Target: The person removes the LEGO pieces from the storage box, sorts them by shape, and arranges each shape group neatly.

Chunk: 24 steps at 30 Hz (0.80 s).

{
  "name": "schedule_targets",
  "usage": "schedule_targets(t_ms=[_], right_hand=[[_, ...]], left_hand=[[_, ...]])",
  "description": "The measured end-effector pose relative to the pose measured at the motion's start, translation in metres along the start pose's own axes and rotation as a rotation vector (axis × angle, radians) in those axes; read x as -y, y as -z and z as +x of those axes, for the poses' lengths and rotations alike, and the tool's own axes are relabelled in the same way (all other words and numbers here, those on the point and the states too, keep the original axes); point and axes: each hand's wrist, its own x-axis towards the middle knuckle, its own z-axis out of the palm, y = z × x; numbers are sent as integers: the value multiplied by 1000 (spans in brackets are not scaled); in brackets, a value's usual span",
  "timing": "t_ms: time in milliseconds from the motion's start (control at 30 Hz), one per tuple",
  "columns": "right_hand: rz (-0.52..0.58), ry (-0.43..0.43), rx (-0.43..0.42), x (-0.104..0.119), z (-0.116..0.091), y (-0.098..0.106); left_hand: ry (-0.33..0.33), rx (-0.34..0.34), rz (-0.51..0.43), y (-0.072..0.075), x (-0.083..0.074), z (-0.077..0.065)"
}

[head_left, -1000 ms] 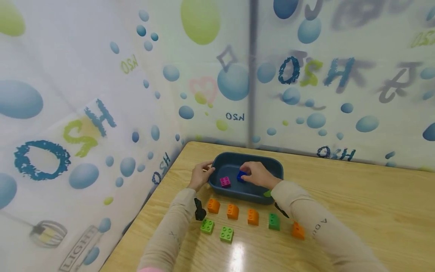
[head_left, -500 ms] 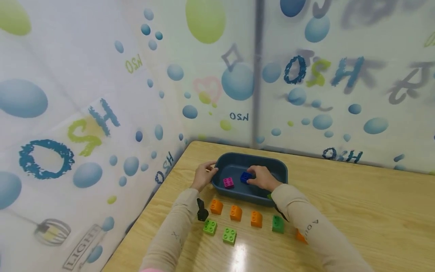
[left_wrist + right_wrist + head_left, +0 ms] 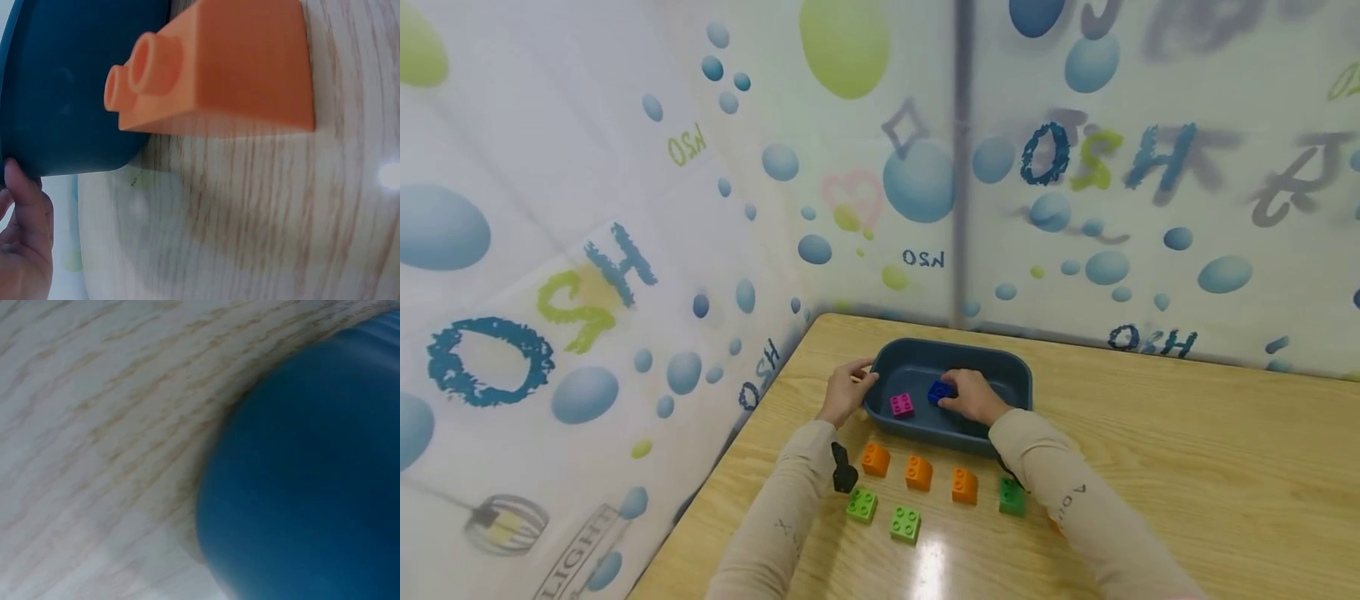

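Note:
In the head view my right hand (image 3: 976, 397) reaches into a dark blue plastic tray (image 3: 917, 427) and pinches a blue toy building block (image 3: 938, 392) near the tray's floor. A magenta block (image 3: 902, 406) lies to the left of it in the same tray. My left hand (image 3: 846, 392) holds the tray's left rim, thumb and fingers at the edge. The left wrist view has that hand (image 3: 28, 240) at the tray's corner, partly cut off. Only the tray's outer wall (image 3: 306, 469) and the tabletop appear in the right wrist view; the right hand is out of it.
On the wooden table (image 3: 1187, 467), several orange sloped blocks (image 3: 918, 472) and a green block (image 3: 1011, 497) line up before the tray. Two lime blocks (image 3: 906, 525) sit nearer. An orange block (image 3: 250, 69) looms in the left wrist view. Printed curtains (image 3: 1075, 250) border the table.
My right hand stays at the blue block inside the tray, with only slight shifts. The right forearm has moved a little left, covering most of the rightmost orange block. My left hand stays at the rim.

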Motion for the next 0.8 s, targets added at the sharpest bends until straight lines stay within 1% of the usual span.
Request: schedule_targets(t_ms=[133,333,600,800], right_hand=[[4,23,3,-1,-2,2],[23,62,35,-3,-4,3],[63,55,49,-5,-7,4],[93,68,27,-3,-9,10]], left_hand=[[-5,-1,5,0,0,1],[8,-2,1,0,-1,0],[-6,-2,13,1,-3,-1],[4,-8,13,1,0,0]])
